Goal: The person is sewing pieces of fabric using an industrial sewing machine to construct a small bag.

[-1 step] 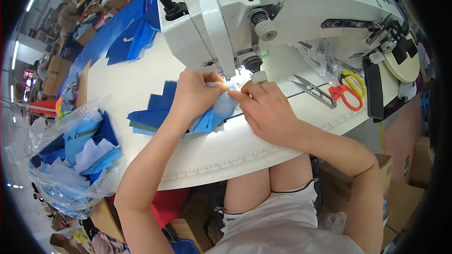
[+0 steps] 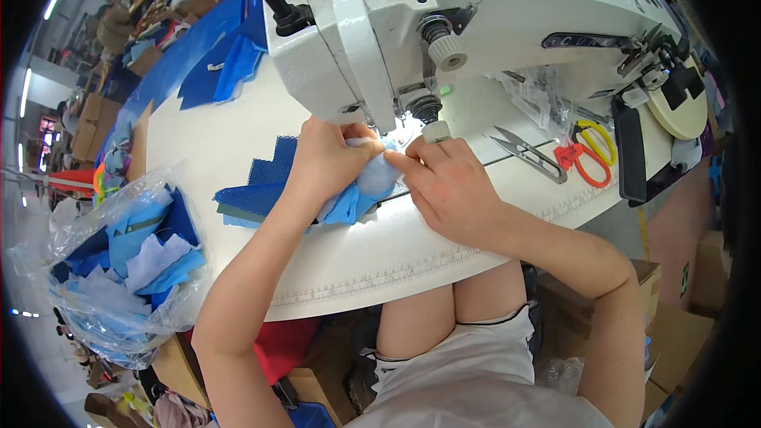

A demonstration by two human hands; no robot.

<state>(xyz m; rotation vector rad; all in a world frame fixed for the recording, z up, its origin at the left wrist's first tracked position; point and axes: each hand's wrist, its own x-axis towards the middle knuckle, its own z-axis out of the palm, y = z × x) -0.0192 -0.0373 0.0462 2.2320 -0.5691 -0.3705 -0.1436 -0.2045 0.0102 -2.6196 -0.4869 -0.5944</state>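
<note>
At sewing machine (image 2: pixel 507 16), left hand (image 2: pixel 326 154) pinching light-blue fabric (image 2: pixel 376 180); right hand (image 2: pixel 453 190) touching it, grip unclear.

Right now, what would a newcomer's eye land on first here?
Probably the big white sewing machine across the top, with the left hand and right hand pinching light-blue fabric below its head. Next, the bright red handle and yellow handle on the table's right, and the clear bag of blue scraps at far left.
</note>
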